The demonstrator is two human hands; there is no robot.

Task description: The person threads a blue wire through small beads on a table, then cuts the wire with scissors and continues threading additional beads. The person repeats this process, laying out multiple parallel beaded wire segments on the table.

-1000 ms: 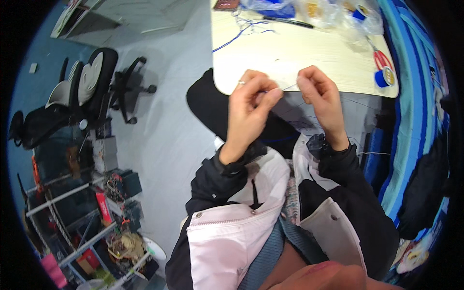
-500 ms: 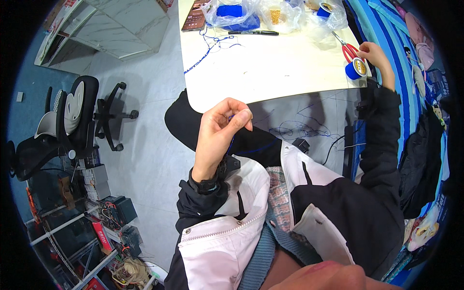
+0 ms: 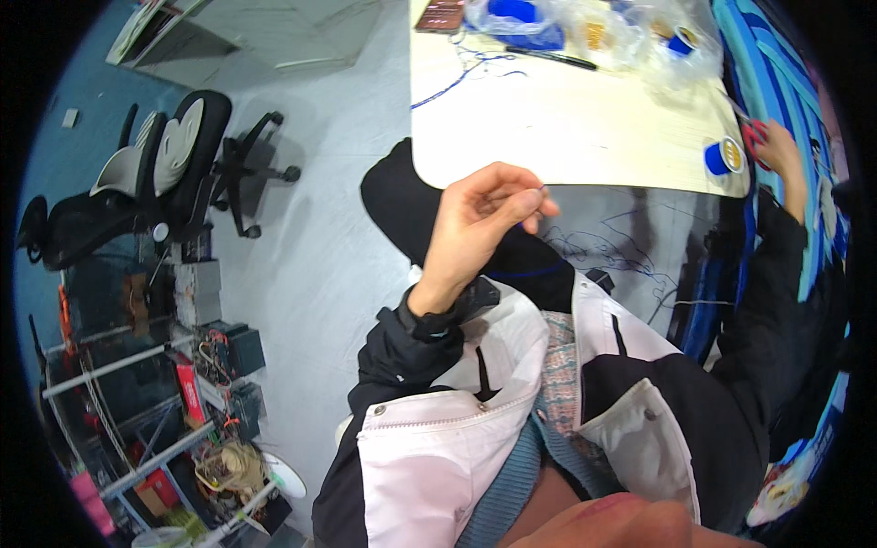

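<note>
Above my lap, just off the table's near edge, my left hand point(image 3: 484, 224) has thumb and fingers pinched on a thin blue thread point(image 3: 534, 272), which also trails over my dark trouser leg. At the right edge of the table my right hand point(image 3: 782, 155) grips the red handles of a pair of scissors point(image 3: 755, 137); the blades point away from me and blur. Close by, on the table corner, is a blue thread spool point(image 3: 722, 158) with a gold and white end. More blue thread point(image 3: 630, 247) appears in loose loops below the table edge.
On the pale table point(image 3: 548, 128) lie a black pen point(image 3: 551, 57), a phone point(image 3: 440, 15), a blue cord point(image 3: 448, 87) and plastic bags point(image 3: 598, 36) with blue and gold contents. A striped blue cloth point(image 3: 776, 73) borders the right side. An office chair point(image 3: 155, 183) stands left.
My right hand has closed on the scissors and shifted them right, to the table's edge. The whole view has swung, so the table sits further right. My left hand keeps its pinch.
</note>
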